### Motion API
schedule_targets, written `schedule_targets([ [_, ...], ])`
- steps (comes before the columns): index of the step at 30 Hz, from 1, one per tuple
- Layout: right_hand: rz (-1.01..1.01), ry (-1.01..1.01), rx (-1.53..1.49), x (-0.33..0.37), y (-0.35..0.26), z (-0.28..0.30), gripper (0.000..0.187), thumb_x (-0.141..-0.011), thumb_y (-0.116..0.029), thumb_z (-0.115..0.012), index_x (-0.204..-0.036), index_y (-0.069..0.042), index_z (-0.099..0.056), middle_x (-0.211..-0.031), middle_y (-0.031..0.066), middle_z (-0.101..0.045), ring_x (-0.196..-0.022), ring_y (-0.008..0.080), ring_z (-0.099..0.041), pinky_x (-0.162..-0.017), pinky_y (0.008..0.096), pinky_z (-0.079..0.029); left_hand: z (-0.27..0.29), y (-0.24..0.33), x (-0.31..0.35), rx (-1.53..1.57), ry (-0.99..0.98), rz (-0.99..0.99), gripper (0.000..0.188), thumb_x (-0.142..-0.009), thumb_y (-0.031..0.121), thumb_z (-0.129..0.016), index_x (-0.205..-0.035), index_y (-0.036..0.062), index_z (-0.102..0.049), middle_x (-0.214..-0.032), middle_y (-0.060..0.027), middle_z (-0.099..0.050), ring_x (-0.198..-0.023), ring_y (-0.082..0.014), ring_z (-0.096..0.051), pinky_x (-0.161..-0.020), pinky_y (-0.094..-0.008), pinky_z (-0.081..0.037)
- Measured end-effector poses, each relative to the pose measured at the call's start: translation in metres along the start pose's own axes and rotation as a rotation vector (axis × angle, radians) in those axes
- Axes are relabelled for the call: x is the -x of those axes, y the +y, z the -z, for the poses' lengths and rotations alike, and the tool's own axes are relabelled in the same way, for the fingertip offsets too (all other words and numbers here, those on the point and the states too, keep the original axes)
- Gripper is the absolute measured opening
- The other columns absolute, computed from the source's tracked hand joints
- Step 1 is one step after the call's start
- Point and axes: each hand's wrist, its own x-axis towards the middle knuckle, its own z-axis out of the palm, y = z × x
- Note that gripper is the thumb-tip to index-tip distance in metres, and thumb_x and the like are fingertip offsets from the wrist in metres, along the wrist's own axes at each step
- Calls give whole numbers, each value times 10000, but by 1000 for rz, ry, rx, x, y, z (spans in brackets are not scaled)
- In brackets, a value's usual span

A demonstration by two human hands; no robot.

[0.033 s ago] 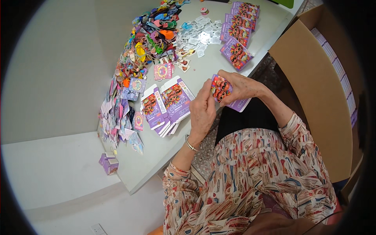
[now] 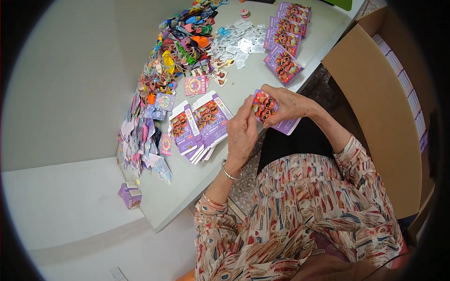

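Observation:
Above my lap, just off the table's edge, both hands grip a small purple cardboard box with red cartoon characters on its front. My left hand closes on its left side, thumb and fingers pressed against the card. From the right, my right hand wraps over it, thumb on the printed front. A purple flap with a white edge sticks out below the right hand. To the left, a stack of flat purple cartons lies on the table. Fingers behind the box are hidden.
Filled-looking purple boxes line the table's right edge. Small clear packets lie farther back, beside a heap of colourful trinkets and shiny pastel pieces along the wall. A large open cardboard carton stands at my right.

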Motion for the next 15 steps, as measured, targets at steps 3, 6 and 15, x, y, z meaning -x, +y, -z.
schedule_targets([
  [3, -41, -20, -65, -2, -13, 3, 779, -653, -378, -838, -1198, 13, -441, -986, 161, -592, -924, 261, -585, -822, 351, -461, 5, -18, -9, 348, -50, 163, 365, -921, 37, -545, -1282, -19, -540, -1133, -188, -656, -960, -180, -661, -817, -288, -510],
  [6, -184, -50, -248, -5, -11, 19, 992, -697, -406, -816, -1412, 20, -276, -1192, 182, -550, -1113, 236, -535, -934, 356, -440, 22, -15, -24, 793, -48, 390, 324, -911, 35, -584, -1227, -31, -557, -1138, -122, -658, -983, -174, -655, -882, -292, -522],
  [15, 86, 466, -67, -11, -15, -17, 937, -670, -252, -855, -1393, -13, -308, -1252, 153, -509, -1179, 264, -510, -994, 368, -413, 20, -23, -49, 1260, -154, 562, 271, -889, 71, -634, -1142, -18, -591, -1061, -96, -658, -971, -188, -642, -902, -356, -523],
])
